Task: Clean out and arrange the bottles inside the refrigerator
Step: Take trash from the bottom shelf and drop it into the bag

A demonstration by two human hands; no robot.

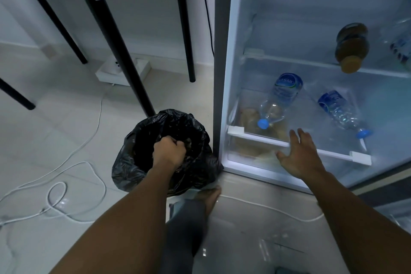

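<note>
In the head view, the left hand (170,148) was fisted on the rim of the black trash bag (133,162) standing on the floor beside the open refrigerator (235,73), its grip closed on the plastic. The right hand (300,153) reached for the lower glass shelf (255,138), its grip spread wide and empty, over the shelf's front edge. Two blue-capped water bottles (280,100) (340,111) lay on their sides there; an amber bottle (351,46) lay on the shelf above. The step would go best taking the nearer bottle by its body, with the bag mouth held open.
</note>
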